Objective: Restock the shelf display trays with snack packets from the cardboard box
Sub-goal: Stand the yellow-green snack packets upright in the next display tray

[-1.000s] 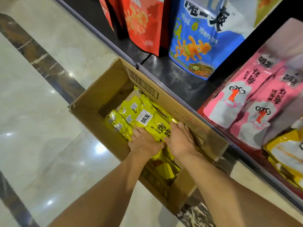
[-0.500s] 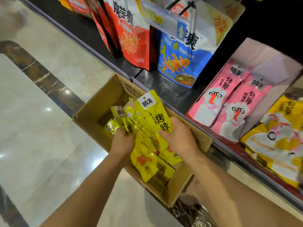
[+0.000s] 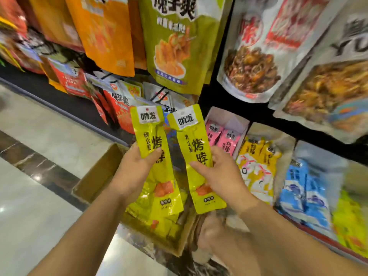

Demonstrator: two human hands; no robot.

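Yellow packets: left hand grips several; right hand one.

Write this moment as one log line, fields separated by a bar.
left hand: holds yellow packets | right hand: holds yellow packet | both raised above cardboard box | trays: not yet filled

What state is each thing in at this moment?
Left hand: shut on a bunch of yellow packets, held upright.
Right hand: shut on a yellow packet, held upright.
Box: open, on the floor by the shelf, yellow packets left inside.
Pink tray: partly filled, packets standing.
Hanging bags: on their pegs.
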